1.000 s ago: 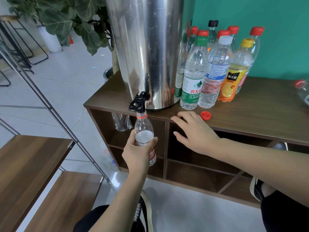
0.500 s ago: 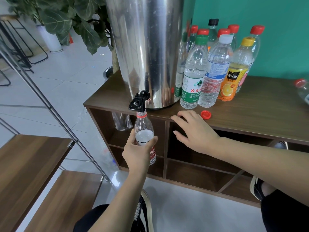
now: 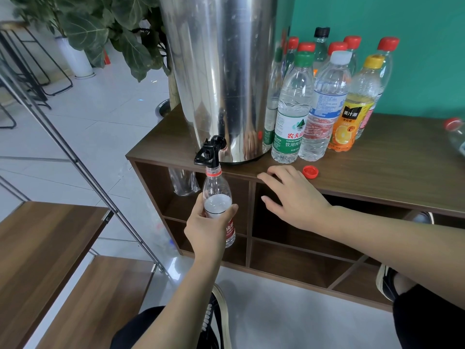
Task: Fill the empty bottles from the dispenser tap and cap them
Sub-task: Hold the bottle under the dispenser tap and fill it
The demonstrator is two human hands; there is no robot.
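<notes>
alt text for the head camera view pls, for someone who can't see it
The left hand holds an uncapped bottle under the black tap of a steel dispenser, water up to the bottle's shoulder. The right hand rests open on the wooden cabinet edge near a loose red cap, with capped bottles standing behind.

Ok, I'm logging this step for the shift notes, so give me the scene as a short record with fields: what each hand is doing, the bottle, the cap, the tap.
left hand: grips the bottle under the tap
right hand: fingers straight, resting on the cabinet top's edge, holding nothing
bottle: uncapped, upright, mouth at the tap, partly filled
tap: black, on the steel dispenser
loose cap: red, on the cabinet top, beside the right hand
capped bottles: grouped right of the dispenser
</notes>
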